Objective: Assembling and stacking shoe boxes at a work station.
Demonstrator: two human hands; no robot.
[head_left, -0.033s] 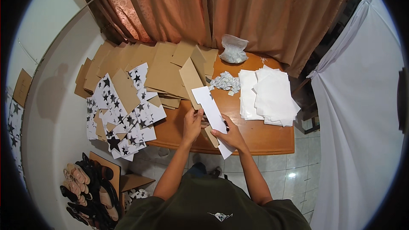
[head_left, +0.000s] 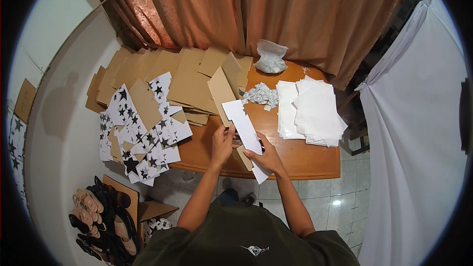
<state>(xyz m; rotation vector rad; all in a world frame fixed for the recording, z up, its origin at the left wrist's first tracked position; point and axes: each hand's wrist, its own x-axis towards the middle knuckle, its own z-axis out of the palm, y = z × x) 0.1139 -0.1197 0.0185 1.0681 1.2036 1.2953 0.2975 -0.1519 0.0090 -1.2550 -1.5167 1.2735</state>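
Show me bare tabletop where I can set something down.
Bare table shows in front of the paper stack, right of the right hand, and between the left hand and the starred sheets. The left side is crowded with those sheets and cardboard.

Brown curtains (head_left: 315, 15) hang behind a wooden table (head_left: 310, 161).

The folded carton (head_left: 247, 133) before you is cardboard, smooth white on one side and matt brown on the other. Your tabletop (head_left: 310, 162) looks like polished wood with a soft sheen. You also have matt brown cardboard sheets (head_left: 187, 81), smooth white papers (head_left: 320, 111), a thin, crinkled plastic bag (head_left: 270, 56), draped cloth curtains (head_left: 315, 15) and glossy floor tiles (head_left: 315, 207).
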